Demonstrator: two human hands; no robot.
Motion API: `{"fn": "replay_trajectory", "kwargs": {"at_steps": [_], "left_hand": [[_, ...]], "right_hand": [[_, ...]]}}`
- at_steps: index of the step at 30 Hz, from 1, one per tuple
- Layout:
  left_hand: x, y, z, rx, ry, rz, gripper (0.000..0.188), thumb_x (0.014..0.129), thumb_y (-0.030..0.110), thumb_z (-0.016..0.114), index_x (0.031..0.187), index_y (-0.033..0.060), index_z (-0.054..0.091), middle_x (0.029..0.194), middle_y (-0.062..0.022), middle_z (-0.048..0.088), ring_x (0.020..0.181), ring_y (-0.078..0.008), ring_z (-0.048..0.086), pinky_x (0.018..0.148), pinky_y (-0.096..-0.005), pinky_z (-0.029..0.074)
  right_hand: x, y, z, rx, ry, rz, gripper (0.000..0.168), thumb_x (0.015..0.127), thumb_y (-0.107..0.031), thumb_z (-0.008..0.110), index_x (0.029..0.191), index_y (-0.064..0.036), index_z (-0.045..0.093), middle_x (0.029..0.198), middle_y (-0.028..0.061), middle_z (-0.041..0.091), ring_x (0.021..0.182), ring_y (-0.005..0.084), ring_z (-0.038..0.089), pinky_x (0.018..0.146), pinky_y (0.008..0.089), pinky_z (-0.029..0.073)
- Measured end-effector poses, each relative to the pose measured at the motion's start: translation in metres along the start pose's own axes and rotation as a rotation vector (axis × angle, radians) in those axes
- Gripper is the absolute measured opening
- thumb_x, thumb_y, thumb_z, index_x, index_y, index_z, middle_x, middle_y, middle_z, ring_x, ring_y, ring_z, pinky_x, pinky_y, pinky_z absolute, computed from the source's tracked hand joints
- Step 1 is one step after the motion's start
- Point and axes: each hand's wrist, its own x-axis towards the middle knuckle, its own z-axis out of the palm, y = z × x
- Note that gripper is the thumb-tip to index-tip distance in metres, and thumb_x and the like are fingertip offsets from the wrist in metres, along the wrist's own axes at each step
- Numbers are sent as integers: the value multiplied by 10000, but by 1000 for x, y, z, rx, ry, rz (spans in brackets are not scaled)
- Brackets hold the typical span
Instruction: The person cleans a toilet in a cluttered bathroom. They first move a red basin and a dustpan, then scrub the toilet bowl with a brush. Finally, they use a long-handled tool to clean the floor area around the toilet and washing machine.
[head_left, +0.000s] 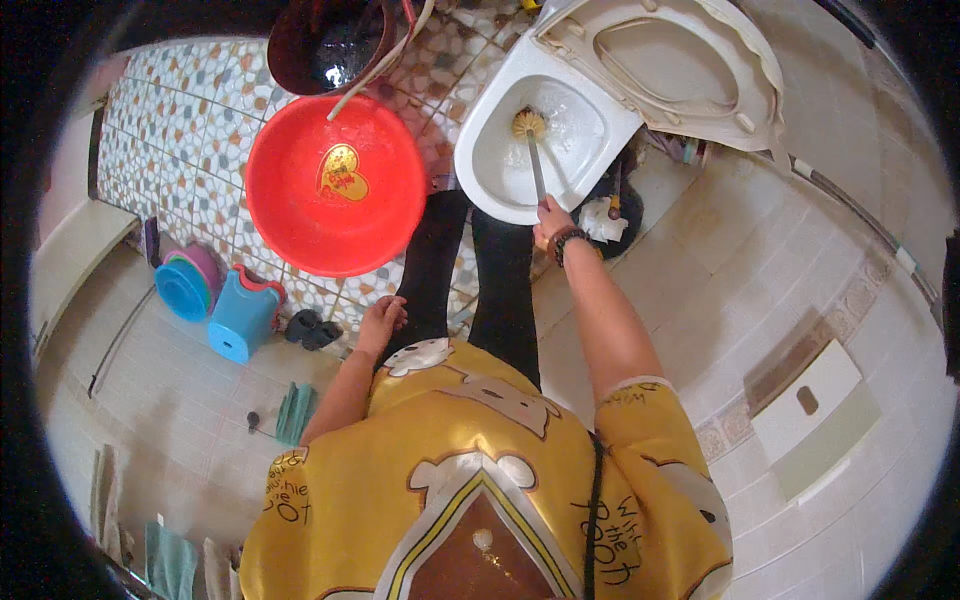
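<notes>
My right hand (553, 223) grips the handle of a toilet brush (535, 161). The brush's yellowish bristle head rests inside the white toilet bowl (487, 169), near the drain hole, which it partly covers. Behind the bowl the seat and lid (667, 60) are raised. My left hand (385, 319) hangs beside my left thigh, fingers loosely curled, and I see nothing in it. To the left of the toilet, a red plastic basin (285, 217) with a gold heart print sits on the pebble-patterned tile floor.
A dark bucket (289, 49) stands behind the basin, with a pale hose (382, 64) hanging over the basin's rim. A black bin (636, 214) holding white paper is right of the toilet. Blue stools (240, 315), small basins (182, 289) and dark slippers (311, 330) lie at left.
</notes>
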Motion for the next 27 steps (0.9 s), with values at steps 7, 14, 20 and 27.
{"fn": "replay_trajectory", "kwargs": {"at_steps": [7,14,20,27], "left_hand": [[9,5,-8,-160,15,72,256,890,231,492,972,1,570,727,-45,579,623,-115,563,566,-227,455],[20,10,8,-164,-46,76,245,889,220,499,978,3,570,736,-44,576,634,-114,562,571,-226,457],[10,34,1,2,-14,135,261,890,234,493,964,-3,577,711,-55,586,619,-115,565,566,-228,460],[15,25,-3,49,-2,97,263,888,247,498,948,8,590,707,-61,604,602,-117,575,561,-235,470]], "right_hand": [[-175,-72,-28,1298,109,450,202,931,-266,449,1122,-203,463,671,-12,400,469,50,338,363,171,256],[-213,-120,-77,1525,70,296,228,928,-240,463,1153,-204,456,680,-18,389,490,35,326,420,152,276],[-209,-114,-85,1038,158,312,358,923,-243,468,1272,-223,392,669,-11,415,484,47,341,409,188,289],[-189,-37,-91,-394,542,-88,461,900,-216,461,1342,-193,334,784,147,588,636,290,562,586,357,455]]}}
